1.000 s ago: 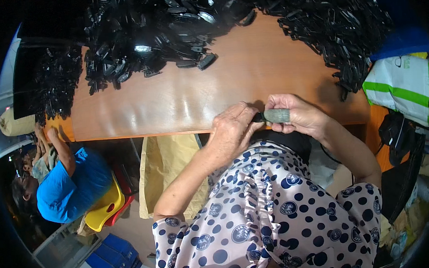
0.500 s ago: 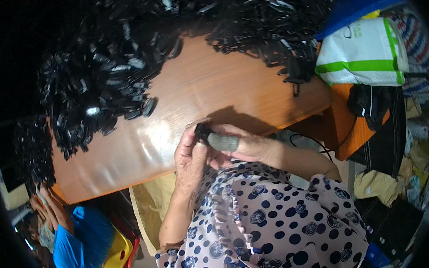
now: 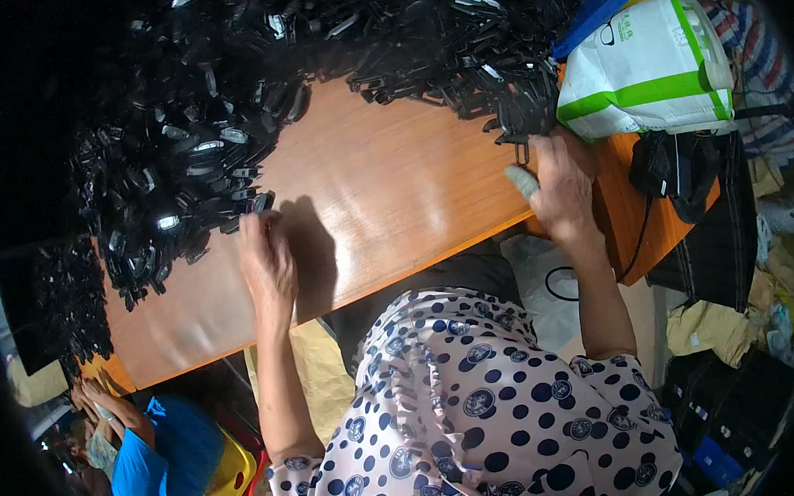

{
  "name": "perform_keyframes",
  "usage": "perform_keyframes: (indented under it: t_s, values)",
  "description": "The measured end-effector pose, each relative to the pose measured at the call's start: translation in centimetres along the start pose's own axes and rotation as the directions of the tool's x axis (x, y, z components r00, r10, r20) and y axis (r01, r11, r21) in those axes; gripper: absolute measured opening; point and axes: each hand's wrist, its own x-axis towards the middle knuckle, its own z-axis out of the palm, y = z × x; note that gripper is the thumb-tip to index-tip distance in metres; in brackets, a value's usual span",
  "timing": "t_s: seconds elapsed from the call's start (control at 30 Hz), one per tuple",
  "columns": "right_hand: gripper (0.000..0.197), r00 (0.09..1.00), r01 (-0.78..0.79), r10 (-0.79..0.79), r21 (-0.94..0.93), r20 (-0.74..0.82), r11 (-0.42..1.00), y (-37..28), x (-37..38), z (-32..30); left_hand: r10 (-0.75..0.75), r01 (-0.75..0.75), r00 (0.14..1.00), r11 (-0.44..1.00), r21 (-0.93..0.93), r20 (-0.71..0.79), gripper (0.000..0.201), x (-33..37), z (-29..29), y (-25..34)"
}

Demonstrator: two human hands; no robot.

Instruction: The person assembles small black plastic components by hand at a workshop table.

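My left hand point(image 3: 268, 262) is at the edge of a large pile of shiny black plastic parts point(image 3: 204, 159) on the left of the table. Its fingers are drawn together, and the fingertips meet a dark piece; what they grip, if anything, is hidden. On the right, my right hand point(image 3: 563, 190) reaches to a second heap of black plastic parts point(image 3: 460, 74), some shaped like open frames. A grey cover point(image 3: 523, 181) sits on its thumb, which stands apart from the fingers. Beside those fingers lies a black frame-like part point(image 3: 521, 152) with a loop.
Both piles stand on a brown wooden table point(image 3: 366, 178). A white and green bag point(image 3: 644, 78) is at the right, above a black object with a cord point(image 3: 676, 175). At lower left, a co-worker in a blue top point(image 3: 165, 453) sits by a yellow and red chair point(image 3: 230, 481).
My hands were together over the table's near edge, holding a small black part. They have parted, the left to the left pile and the right to the right heap. That part is no longer visible between them.
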Motion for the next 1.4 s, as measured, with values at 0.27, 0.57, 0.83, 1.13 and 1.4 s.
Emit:
perform_keyframes:
  t_s: [0.27,0.57,0.83,1.13,1.4]
  values:
    - [0.025,0.952,0.305,-0.305,-0.017,-0.012,0.952,-2.1,3.0,1.3,0.056,-0.065,0.998,0.883,0.465,0.034,0.014,2.8,0.4,-1.3]
    - [0.029,0.819,0.455,-0.544,0.373,0.181,0.809,-7.6,7.6,4.0,-0.079,0.081,0.997,0.992,0.101,-0.022,0.021,1.8,0.6,-1.9]
    - [0.035,0.618,0.691,-0.740,0.267,0.264,0.672,-9.7,7.1,3.1,-0.092,0.077,0.993,0.983,-0.169,-0.080,0.021,-2.8,2.2,1.6]
    - [0.034,0.687,0.622,-0.650,0.199,0.326,0.757,-9.6,5.7,3.6,-0.158,0.157,0.987,0.870,-0.468,0.039,0.023,-4.1,5.3,4.1]
    - [0.031,0.764,0.180,-0.584,0.778,0.275,0.602,-9.8,6.6,4.1,-0.238,0.279,0.958,0.624,-0.730,0.163,0.016,-3.8,5.5,5.0]
